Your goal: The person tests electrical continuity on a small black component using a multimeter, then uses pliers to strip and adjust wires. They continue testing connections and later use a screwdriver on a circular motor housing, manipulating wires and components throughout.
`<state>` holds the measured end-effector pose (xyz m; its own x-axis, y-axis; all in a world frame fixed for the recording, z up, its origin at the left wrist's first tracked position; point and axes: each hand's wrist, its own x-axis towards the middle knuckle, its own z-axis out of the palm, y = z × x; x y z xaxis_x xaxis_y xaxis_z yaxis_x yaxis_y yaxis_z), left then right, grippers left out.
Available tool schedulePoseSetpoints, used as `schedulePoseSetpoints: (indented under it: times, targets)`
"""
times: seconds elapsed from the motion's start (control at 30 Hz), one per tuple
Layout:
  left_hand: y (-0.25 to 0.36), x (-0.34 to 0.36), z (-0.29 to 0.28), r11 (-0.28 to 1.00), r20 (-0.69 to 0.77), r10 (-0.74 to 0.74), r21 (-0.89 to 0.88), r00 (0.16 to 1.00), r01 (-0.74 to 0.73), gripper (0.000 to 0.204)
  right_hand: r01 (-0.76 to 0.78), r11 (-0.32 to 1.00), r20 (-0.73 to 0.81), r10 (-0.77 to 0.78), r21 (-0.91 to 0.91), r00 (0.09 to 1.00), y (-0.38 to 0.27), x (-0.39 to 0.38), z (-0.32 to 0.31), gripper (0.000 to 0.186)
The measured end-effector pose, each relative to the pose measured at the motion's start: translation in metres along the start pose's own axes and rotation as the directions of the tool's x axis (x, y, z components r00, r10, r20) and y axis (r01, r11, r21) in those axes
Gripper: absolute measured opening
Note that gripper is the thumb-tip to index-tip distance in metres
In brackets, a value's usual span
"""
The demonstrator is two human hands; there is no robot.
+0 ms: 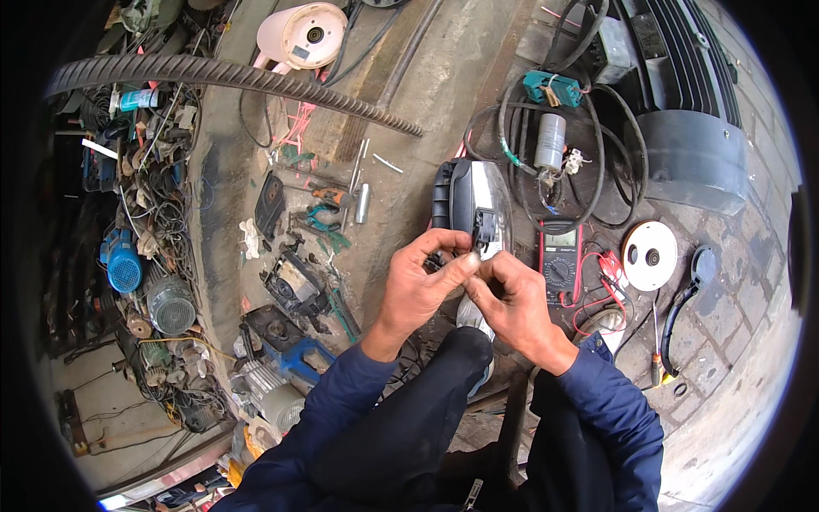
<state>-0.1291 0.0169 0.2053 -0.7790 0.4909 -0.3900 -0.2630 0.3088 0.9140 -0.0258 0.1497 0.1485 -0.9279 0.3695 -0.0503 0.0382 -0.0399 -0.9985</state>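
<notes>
In front of me, a long part with a black ribbed back and a shiny clear-and-silver side (474,183) lies beyond my knee; it looks like a vehicle headlamp. My left hand (424,277) is over its near end, thumb and forefinger pinched. My right hand (516,305) meets it there, its fingertips also pinched together. What lies between the fingertips is too small to make out. A small black fitting (485,225) shows just beyond the fingers; whether either hand touches it, I cannot tell.
To the right lie a red-and-black multimeter (560,263) with leads, a white spool (650,255), a screwdriver (656,367) and a silver capacitor (551,141) among cables. A large finned motor (682,68) stands behind. A ribbed steel bar (256,78) crosses the upper left. Scattered parts and motors fill the left.
</notes>
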Motion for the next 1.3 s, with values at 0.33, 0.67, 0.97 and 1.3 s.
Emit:
schedulePoseSetpoints:
  times: [0.33, 0.67, 0.97, 1.3]
  targets:
    - [-0.011, -0.002, -0.017, 0.993, -0.111, -0.087, -0.084, 0.990, 0.078, 0.018, -0.059, 0.997, 0.074, 0.054, 0.059, 0.996, -0.001, 0.004, 0.009, 0.011]
    - [-0.011, -0.001, -0.022, 0.980, -0.099, -0.138, -0.157, 0.986, 0.121, 0.015, -0.415, 0.823, 0.116, 0.403, 0.387, 0.908, 0.003, 0.022, -0.008, 0.021]
    - [-0.008, -0.004, -0.020, 0.988, -0.007, -0.151, -0.011, 0.988, 0.151, 0.011, -0.523, 0.627, 0.246, 0.477, 0.578, 0.844, 0.010, 0.037, -0.016, 0.026]
    - [-0.006, -0.002, -0.013, 0.985, -0.022, -0.087, 0.150, 0.996, 0.089, 0.010, -0.564, 0.472, 0.310, 0.513, 0.677, 0.801, 0.023, 0.032, -0.014, 0.023]
